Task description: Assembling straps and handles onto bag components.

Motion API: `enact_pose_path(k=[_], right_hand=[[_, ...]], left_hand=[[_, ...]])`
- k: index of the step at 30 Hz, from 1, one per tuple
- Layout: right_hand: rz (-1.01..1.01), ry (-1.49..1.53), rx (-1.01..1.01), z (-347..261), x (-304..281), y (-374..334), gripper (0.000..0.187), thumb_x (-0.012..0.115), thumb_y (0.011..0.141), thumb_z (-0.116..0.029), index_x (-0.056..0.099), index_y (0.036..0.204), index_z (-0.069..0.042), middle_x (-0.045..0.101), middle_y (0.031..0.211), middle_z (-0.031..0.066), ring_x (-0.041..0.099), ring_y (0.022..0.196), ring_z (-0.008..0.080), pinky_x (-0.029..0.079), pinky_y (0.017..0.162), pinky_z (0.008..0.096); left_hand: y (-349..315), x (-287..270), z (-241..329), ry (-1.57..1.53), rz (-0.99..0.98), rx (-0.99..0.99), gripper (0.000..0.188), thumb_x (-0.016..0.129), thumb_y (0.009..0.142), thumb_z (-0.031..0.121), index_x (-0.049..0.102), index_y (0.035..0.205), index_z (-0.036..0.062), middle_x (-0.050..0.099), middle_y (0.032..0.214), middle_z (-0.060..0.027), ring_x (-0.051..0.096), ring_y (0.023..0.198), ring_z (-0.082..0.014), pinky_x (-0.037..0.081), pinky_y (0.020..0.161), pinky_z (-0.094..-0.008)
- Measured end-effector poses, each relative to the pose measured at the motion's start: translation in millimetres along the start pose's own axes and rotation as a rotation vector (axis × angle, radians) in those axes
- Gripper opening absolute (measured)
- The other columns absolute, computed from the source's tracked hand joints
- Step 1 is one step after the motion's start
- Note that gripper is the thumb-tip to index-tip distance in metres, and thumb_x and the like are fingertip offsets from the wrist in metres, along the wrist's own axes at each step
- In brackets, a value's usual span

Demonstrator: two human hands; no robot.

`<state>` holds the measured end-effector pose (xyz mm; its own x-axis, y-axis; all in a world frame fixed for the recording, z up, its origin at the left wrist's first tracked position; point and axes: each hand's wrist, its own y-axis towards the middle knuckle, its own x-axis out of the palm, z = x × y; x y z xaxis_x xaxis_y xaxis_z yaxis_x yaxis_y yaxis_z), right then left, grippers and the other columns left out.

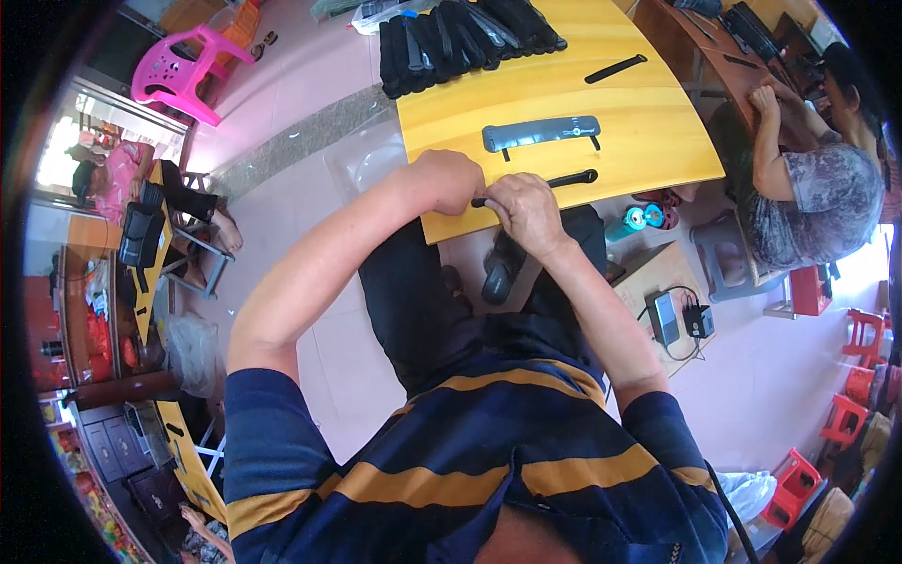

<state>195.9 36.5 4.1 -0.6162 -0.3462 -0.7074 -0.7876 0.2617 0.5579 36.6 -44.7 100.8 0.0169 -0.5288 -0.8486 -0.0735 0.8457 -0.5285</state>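
Observation:
Close together at the near edge of the yellow table (648,117), both my hands are closed on a narrow black strap (571,179). My left hand (449,182) is curled at the strap's near end, its fingertips mostly hidden. My right hand (526,212) pinches the strap just beside it. The strap's other end, which has a small slot, lies on the tabletop to the right. Beyond my hands rests a flat grey pouch (540,133) with two short black tabs. Another black strap (615,69) lies farther right.
A row of black pouches (470,42) covers the table's far side. Right of my knees, a box (648,282) carries a dark device with a cable, near a turquoise bottle (631,221). A person (808,197) sits at right. A pink chair (183,70) stands far left.

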Motion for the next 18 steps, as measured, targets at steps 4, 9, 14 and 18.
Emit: enact_pose_path(k=[4,9,14,18], right_hand=[[0.042,-0.002,-0.039,0.8,2.1,-4.5,0.011,0.075,0.078,-0.012,0.069,0.086,-0.009,0.064,0.079,0.0067,0.066,0.082,0.0276,0.05,0.078,0.0412],[0.087,-0.007,-0.069,0.7,4.9,-8.8,0.011,0.074,0.078,-0.012,0.069,0.087,-0.01,0.064,0.08,0.0052,0.067,0.082,0.0249,0.049,0.077,0.0392],[0.094,-0.019,-0.082,-0.1,5.6,-10.8,0.01,0.073,0.078,-0.013,0.069,0.087,-0.011,0.064,0.08,0.0047,0.067,0.083,0.0242,0.049,0.078,0.0385],[0.091,-0.015,-0.085,0.6,6.2,-11.4,0.01,0.073,0.078,-0.012,0.068,0.087,-0.011,0.064,0.081,0.0049,0.067,0.084,0.0243,0.049,0.078,0.0383]], left_hand=[[4.7,-5.9,-0.9,-0.018,-0.1,0.016,0.046,0.065,0.078,0.004,0.076,0.118,0.0245,0.076,0.104,-0.0114,0.07,0.101,-0.0322,0.057,0.083,-0.0436],[6.8,-5.8,-1.3,-0.012,-0.141,0.027,0.046,0.065,0.079,0.004,0.076,0.119,0.0241,0.076,0.103,-0.012,0.071,0.1,-0.0329,0.057,0.083,-0.0436],[9.4,-1.4,-0.8,-0.001,-0.153,0.031,0.047,0.064,0.079,0.004,0.075,0.12,0.0252,0.076,0.103,-0.0125,0.071,0.098,-0.0338,0.057,0.082,-0.0441],[9.1,-0.9,7.8,0.08,-0.135,0.002,0.043,0.064,0.078,0.004,0.076,0.114,0.0238,0.075,0.1,-0.0121,0.071,0.098,-0.0346,0.058,0.079,-0.0461]])
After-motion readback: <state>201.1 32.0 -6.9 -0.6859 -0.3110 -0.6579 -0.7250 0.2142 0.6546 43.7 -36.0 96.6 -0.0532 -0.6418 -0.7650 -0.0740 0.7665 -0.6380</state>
